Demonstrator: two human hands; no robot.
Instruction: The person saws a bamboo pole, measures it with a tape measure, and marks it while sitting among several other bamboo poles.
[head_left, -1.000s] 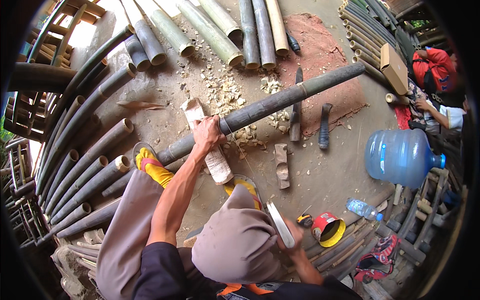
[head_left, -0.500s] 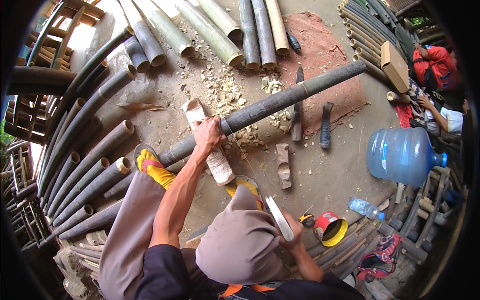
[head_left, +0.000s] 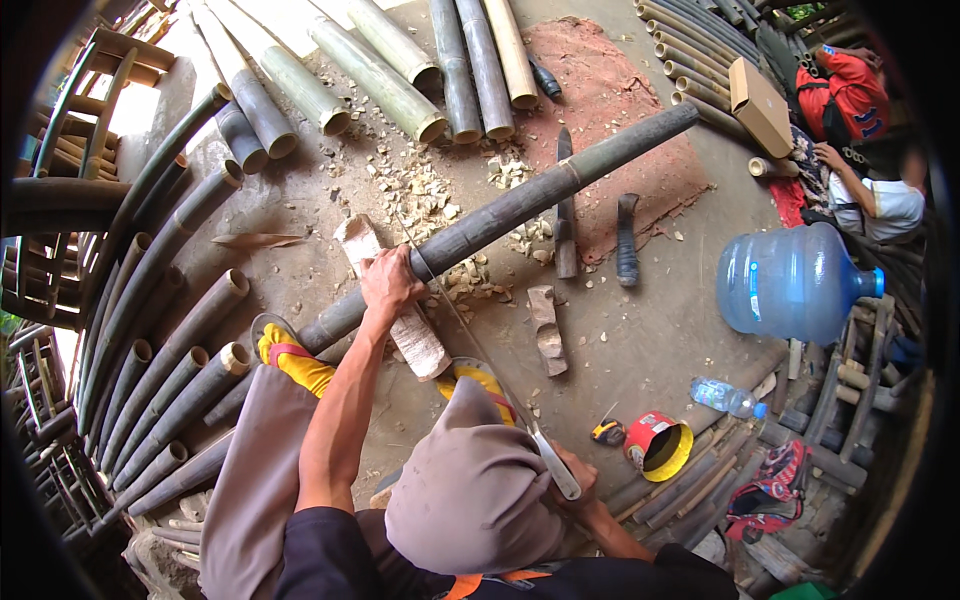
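A long dark bamboo pole [head_left: 500, 215] lies slantwise across a pale wooden block [head_left: 422, 348]. My left hand [head_left: 390, 282] is wrapped round the pole above the block. Closed around the pale handle of a handsaw [head_left: 556, 468], my right hand [head_left: 580, 488] is at the lower middle, partly behind the headwear. The saw's thin blade runs up and left to the pole, crossing it just right of my left hand. My left foot [head_left: 290, 355], in a yellow sock and sandal, is against the pole's lower part. Whether the blade has cut into the bamboo I cannot tell.
Wood chips [head_left: 415, 190] litter the floor. A long blade [head_left: 566, 215], a dark curved tool [head_left: 627, 240] and a notched wood piece [head_left: 547, 330] lie to the right, near a red cloth [head_left: 600, 90]. Bamboo poles [head_left: 200, 320] line the left. A water jug [head_left: 790, 282] and another person [head_left: 880, 190] are at right.
The view has shifted, so most things sit further left. The saw's handle is lower and nearer me; its blade, faint before, now shows across the bamboo. My left hand keeps its hold.
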